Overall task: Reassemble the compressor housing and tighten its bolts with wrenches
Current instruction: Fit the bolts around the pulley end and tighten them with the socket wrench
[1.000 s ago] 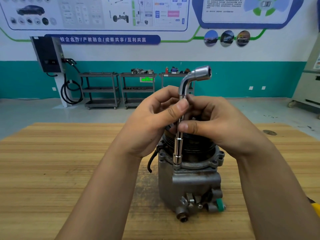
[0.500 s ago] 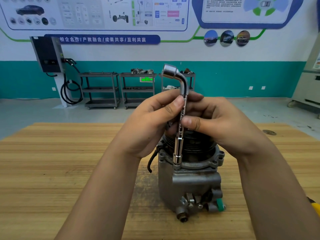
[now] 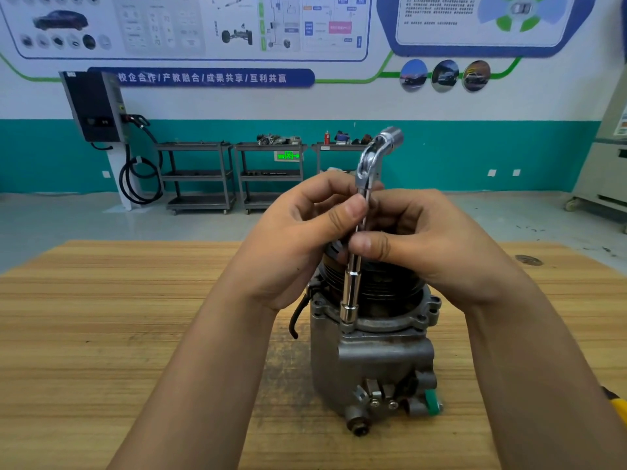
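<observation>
A grey metal compressor [image 3: 371,361] stands upright on the wooden table [image 3: 101,334], with a black pulley at its top and a green cap low on its right. A chrome L-shaped socket wrench [image 3: 353,286] stands vertical, its lower socket seated on a bolt at the housing's front-left flange. Its bent upper end points up and to the right. My left hand [image 3: 288,245] pinches the shaft between thumb and fingers. Just below, from the right, my right hand [image 3: 424,242] pinches the same shaft with its thumb.
A black cable [image 3: 298,317] hangs from the compressor's left side. A yellow object [image 3: 615,407] shows at the table's right edge. Beyond the table are a grey floor, several metal carts [image 3: 200,174] and a wall-mounted charger [image 3: 96,106].
The wrench has spun on the bolt: its bent top pointed right, then left, and now points right again. Both hands stay on the shaft; the compressor has not moved.
</observation>
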A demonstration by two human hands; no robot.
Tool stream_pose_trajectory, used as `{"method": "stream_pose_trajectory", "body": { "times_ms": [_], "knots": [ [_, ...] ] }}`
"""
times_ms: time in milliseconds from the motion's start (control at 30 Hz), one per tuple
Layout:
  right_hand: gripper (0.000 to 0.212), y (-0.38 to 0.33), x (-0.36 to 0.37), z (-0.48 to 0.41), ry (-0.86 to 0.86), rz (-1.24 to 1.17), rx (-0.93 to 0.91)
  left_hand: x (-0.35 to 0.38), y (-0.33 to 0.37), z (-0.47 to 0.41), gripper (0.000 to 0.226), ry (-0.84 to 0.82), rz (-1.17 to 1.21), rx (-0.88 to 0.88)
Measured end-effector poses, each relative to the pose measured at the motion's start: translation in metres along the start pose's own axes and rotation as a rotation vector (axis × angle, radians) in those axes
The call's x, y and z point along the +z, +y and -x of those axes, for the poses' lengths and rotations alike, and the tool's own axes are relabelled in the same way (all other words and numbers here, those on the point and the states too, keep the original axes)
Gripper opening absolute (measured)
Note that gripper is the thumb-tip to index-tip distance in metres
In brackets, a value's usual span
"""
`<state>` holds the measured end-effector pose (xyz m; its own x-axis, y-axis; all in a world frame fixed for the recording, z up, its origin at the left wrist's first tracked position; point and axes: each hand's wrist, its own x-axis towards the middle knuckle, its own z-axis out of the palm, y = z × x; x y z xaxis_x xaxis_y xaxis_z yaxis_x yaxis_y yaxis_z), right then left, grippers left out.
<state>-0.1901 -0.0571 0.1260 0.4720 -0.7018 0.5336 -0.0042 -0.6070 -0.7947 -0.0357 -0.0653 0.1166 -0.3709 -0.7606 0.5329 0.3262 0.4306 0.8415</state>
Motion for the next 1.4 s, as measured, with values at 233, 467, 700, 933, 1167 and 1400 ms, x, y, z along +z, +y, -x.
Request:
{"method": "stream_pose_trajectory", "body": {
  "times_ms": [233, 467, 700, 933, 1167, 1400],
  "knots": [
    [0.018, -0.0005, -0.0014, 0.0024, -0.014, -0.037, 0.034, 0.0001, 0.0038, 0.0011, 0.023, -0.037, 0.02, -0.029],
    [0.026, 0.0008, 0.0001, 0.0007, 0.043, 0.029, 0.04, 0.0005, 0.0022, 0.001, 0.012, -0.023, 0.023, 0.007],
    [0.015, 0.0006, 0.0013, 0.0003, 0.038, 0.02, 0.033, 0.001, 0.0005, -0.0008, 0.02, -0.01, 0.069, -0.002],
    [0.019, 0.0001, -0.0005, 0.0012, 0.015, -0.072, 0.032, -0.0012, -0.0007, -0.0011, 0.025, -0.017, 0.018, -0.009],
    [0.013, 0.0008, -0.0006, 0.0009, 0.048, -0.08, 0.035, -0.0021, -0.0001, 0.0003, 0.014, -0.036, 0.04, -0.006],
    [0.012, 0.0014, 0.0015, -0.0013, 0.069, -0.001, 0.012, -0.0032, -0.0017, -0.001, 0.009, -0.005, 0.048, -0.003]
  ]
}}
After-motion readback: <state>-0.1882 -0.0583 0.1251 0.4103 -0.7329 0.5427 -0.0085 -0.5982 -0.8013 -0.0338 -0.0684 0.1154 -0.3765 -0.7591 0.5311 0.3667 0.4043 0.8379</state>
